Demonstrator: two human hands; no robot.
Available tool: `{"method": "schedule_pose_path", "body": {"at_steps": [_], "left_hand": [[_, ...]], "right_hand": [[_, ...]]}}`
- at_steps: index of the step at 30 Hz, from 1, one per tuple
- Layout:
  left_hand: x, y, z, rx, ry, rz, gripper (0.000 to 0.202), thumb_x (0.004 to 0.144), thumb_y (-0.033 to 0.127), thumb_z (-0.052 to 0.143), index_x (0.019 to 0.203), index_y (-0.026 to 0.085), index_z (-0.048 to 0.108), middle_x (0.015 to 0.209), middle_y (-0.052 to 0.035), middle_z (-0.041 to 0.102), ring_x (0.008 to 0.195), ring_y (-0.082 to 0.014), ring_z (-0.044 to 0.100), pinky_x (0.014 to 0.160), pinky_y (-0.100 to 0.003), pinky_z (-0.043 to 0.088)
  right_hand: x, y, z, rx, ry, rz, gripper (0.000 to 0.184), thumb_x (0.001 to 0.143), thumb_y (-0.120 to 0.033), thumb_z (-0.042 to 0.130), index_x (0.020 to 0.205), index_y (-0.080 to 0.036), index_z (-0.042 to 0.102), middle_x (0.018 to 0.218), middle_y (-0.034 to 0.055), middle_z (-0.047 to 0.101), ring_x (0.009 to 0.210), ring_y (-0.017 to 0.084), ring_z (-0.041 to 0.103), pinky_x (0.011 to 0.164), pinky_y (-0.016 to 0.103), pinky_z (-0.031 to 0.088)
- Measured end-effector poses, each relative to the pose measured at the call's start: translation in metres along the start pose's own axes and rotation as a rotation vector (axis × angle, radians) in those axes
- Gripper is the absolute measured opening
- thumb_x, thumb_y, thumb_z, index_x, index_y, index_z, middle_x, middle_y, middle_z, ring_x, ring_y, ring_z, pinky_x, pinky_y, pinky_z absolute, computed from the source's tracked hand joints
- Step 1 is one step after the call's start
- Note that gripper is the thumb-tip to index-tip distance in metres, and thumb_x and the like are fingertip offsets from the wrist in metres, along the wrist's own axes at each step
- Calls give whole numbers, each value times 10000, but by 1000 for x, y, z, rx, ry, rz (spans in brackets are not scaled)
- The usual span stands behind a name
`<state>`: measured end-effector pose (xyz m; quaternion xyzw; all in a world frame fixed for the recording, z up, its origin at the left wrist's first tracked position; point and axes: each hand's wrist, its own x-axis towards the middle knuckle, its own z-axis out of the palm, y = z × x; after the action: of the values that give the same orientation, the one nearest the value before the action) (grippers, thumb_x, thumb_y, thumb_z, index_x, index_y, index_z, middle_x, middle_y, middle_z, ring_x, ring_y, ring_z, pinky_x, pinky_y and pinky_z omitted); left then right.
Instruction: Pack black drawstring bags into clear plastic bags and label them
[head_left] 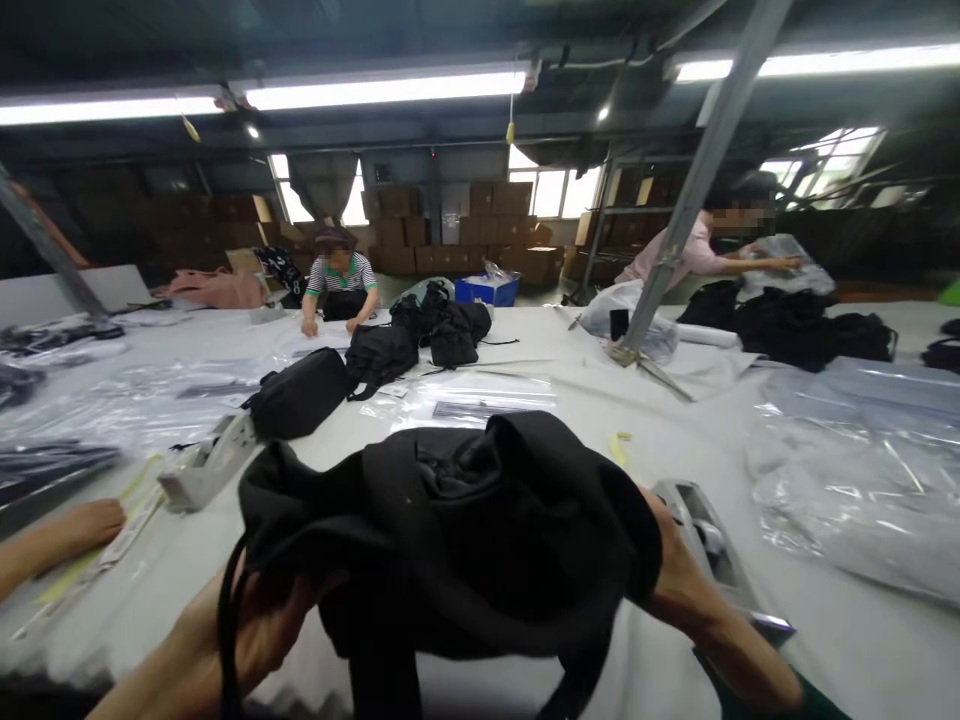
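Note:
A crumpled black fabric bag (465, 530) fills the near middle of the head view, lifted over the white table (570, 400). My left hand (259, 615) grips the bag's lower left edge from underneath, fingers curled into the cloth, a black strap looping past the wrist. My right hand (664, 560) is tucked under the bag's right side; only its back and wrist show, its fingers hidden in the fabric.
Another person's hand (82, 530) rests at the left edge. Grey tape dispensers (206, 465) (709, 545) flank the bag. More black bags (300, 390) (442, 330) lie farther back. Clear plastic sleeves (862, 470) pile at right. A slanted metal post (697, 190) rises from the table. Two people work at the far side.

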<state>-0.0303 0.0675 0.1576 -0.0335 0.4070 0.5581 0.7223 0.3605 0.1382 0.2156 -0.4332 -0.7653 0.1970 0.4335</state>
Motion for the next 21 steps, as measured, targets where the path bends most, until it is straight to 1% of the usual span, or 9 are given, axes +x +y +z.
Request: {"method": "schedule_pose_path", "body": {"at_steps": [3,7,10,12,14,16,18,19,21], "left_hand": [[31,-37,-14,-18,47,-238,379,950,195,440,1314,153,538,838,-134,743,790,-254,740,591,-246,618],[65,-69,-28,157,113,-203,197,941,152,476,1027,110,648,758,-106,730,644,-204,725,552,-218,586],[71,-53,-41,505,18,-141,221,894,304,600,771,129,652,688,-95,702,520,-192,673,478,-244,546],[64,-28,-41,830,51,42,326,822,425,676,676,136,635,635,-90,671,490,-191,639,440,-243,509],[52,-7,-28,1081,133,410,283,716,413,781,738,153,672,738,-90,691,642,-217,676,550,-252,543],[39,0,-1,1156,102,781,438,571,300,886,962,210,707,1032,-89,698,998,-272,653,845,-302,540],[30,-8,34,1218,-107,953,737,438,209,931,1128,268,681,1315,-80,590,1285,-333,465,1095,-394,367],[27,-15,51,1297,-240,989,763,428,188,929,1144,281,682,1368,-75,555,1329,-354,406,1142,-431,289],[26,-30,81,1523,-479,999,577,557,199,871,1104,289,708,1303,-69,606,1253,-356,480,1128,-458,295]], "right_hand": [[-34,18,13,-14,-146,70,419,718,-300,696,1130,-246,644,1015,74,704,890,294,673,777,378,574],[-68,60,46,-30,-209,136,426,676,-260,707,1096,-229,642,1033,76,699,941,305,658,827,414,558],[-74,75,53,-54,-204,128,451,719,-256,676,1166,-231,617,1102,87,686,990,309,646,890,442,530],[-70,75,51,-40,-223,143,437,752,-233,635,1188,-232,605,1125,85,682,987,297,652,892,432,531],[-65,73,48,-17,-252,151,477,736,-204,639,1210,-231,592,1148,80,674,1009,293,650,909,419,528],[-61,71,48,-15,-286,143,508,705,-184,665,1207,-231,598,1140,72,676,1024,297,647,922,412,527],[-58,70,48,-29,-311,147,511,705,-185,680,1209,-226,607,1130,70,681,1022,298,649,921,407,531],[-57,69,47,-36,-323,153,509,715,-197,687,1217,-222,607,1134,73,680,1023,298,649,916,404,534],[-55,67,41,-44,-356,160,552,733,-244,713,1269,-219,582,1196,84,657,1072,304,631,938,408,525]]}}
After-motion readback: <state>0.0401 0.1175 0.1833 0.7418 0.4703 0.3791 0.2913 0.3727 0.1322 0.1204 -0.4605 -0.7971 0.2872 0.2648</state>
